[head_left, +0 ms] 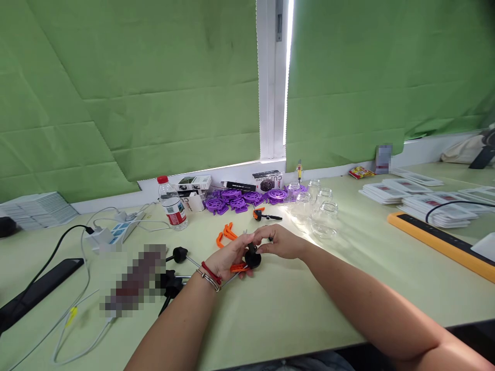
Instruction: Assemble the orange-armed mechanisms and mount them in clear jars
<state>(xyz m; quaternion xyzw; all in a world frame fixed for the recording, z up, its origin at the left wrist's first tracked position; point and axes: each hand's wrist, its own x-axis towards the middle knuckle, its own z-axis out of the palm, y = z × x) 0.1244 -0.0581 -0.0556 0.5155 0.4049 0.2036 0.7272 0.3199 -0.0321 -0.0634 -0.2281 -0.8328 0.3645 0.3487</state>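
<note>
Near the middle of the table, my left hand [229,258] is closed round a black round part [253,258] with an orange piece [238,267] beside it and a thin metal rod running down to the left. My right hand [279,242] meets it from the right, its thumb and fingers pinched at the top of the same black part. Orange clips [229,232] lie just behind my left hand. A black and orange clamp piece [266,215] rests farther back. Left of my left wrist are black knobs on metal rods [180,254].
Purple plastic parts [251,198], small boxes and a red-capped bottle [173,206] line the back. Clear glass jars [325,220] stand right of centre. White frames [436,208] and an orange-black bar [441,245] lie right. Cables and a power strip [126,229] occupy the left.
</note>
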